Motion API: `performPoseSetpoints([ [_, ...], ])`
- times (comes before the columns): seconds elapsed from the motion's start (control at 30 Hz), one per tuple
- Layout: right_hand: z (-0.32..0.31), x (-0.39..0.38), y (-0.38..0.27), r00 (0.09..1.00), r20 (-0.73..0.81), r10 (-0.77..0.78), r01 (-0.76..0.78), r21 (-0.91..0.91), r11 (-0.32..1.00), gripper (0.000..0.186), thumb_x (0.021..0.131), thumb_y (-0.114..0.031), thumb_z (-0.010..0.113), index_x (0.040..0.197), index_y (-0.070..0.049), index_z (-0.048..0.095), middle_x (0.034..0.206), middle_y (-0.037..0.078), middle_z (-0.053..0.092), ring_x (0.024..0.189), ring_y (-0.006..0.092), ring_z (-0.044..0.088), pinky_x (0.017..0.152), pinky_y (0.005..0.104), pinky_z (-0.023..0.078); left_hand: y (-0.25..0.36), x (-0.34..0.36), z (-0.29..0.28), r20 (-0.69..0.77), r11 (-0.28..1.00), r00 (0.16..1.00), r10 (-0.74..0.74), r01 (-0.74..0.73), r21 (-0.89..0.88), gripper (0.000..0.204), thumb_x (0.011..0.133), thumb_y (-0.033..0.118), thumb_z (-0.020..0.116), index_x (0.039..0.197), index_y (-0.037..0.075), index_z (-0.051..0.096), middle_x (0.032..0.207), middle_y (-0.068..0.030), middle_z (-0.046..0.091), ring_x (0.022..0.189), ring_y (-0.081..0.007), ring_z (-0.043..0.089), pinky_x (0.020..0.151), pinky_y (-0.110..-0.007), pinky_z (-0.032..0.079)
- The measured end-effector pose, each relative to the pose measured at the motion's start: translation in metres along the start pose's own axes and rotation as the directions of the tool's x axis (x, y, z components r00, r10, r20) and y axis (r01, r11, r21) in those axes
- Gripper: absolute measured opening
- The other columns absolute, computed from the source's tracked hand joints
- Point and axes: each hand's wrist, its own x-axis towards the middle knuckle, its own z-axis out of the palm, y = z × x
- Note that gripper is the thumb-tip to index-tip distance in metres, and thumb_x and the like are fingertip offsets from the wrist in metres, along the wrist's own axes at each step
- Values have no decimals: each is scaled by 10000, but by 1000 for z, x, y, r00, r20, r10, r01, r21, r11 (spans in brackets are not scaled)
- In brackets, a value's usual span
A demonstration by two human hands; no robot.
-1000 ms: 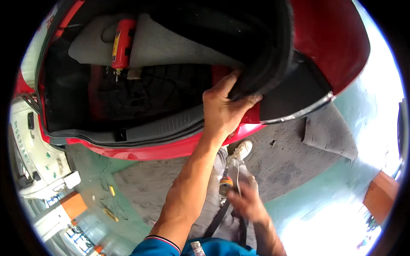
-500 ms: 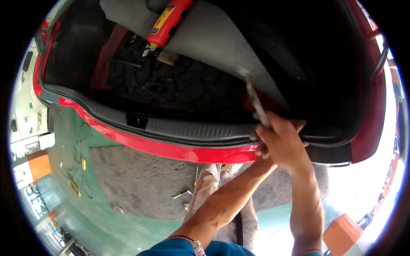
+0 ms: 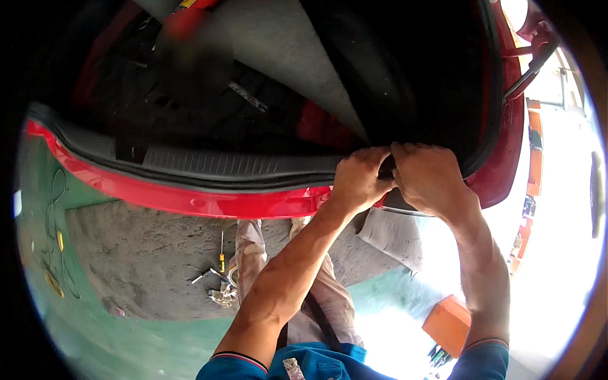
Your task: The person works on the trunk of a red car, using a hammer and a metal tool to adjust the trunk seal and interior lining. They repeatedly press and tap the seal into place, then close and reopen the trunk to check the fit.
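Both hands at the right-hand corner of an open car boot. Left hand (image 3: 360,182): fingers curled over the lip, closed on the black edging (image 3: 253,185). Right hand (image 3: 429,178): just beside it, knuckles up, fingers bent down and closed on the same edging. A dark bit of it shows between the two hands; how deep each grip goes, cannot tell.

Edging: matte black, a narrow rounded band. Follows the boot opening, along the lip and bending up the right side. Directly inboard, a dark grey sill plate (image 3: 209,161), finely ribbed. Outboard, glossy red bodywork (image 3: 221,204), light streaks along its curve.

Inside the boot: pale grey panel (image 3: 272,47), slanting edge; slim metallic tool (image 3: 248,97) lying in the dark well; red cylinder (image 3: 183,22) at upper left, partly blurred.

Below: worn grey-brown mat (image 3: 139,259) on green floor (image 3: 171,348). Yellow-handled screwdriver (image 3: 222,262) on the mat, left of the person's legs. Orange box (image 3: 448,324) to the lower right.
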Motion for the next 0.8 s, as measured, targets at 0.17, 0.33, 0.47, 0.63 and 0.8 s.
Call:
performPoseSetpoints([
  [0.17,15,-12,7,991,-72,-113,101,-147,984,213,786,-173,696,931,-26,746,883,158,746,810,295,737,670,399,575,10,-6,2,-17,988,990,-137,135,-78,655,691,247,877,1213,29,547,1080,-205,720,1004,-373,703,893,-439,569],
  [0.33,14,-7,0,997,25,-76,80,-199,977,252,866,-245,702,955,-11,724,850,140,728,802,297,722,732,392,563,6,-10,-3,-51,990,992,-112,106,-97,698,680,180,878,1270,-30,569,1205,-232,698,1125,-341,690,1009,-397,541],
  [0.47,13,-5,-2,998,-38,-48,40,-183,982,148,772,-199,761,840,-68,776,854,152,754,816,299,745,688,407,583,2,-9,0,-62,989,995,-77,69,-130,696,643,173,900,1234,-50,607,1200,-242,696,1132,-339,687,1006,-386,537],
  [0.63,18,-3,-16,998,-60,15,-26,-196,980,175,770,-235,788,848,-78,779,845,145,751,832,320,742,721,414,588,-18,-10,-6,57,990,998,25,-17,-137,699,646,296,893,1212,-26,640,1162,-230,703,1076,-370,683,966,-395,533],
  [0.8,18,-5,-23,998,-8,68,-68,-211,975,194,804,-238,780,899,-69,775,896,160,749,879,327,737,769,422,587,-33,-15,-2,188,977,981,48,-7,-214,762,700,328,882,1327,-12,613,1243,-259,666,1149,-372,650,1004,-404,492],
])
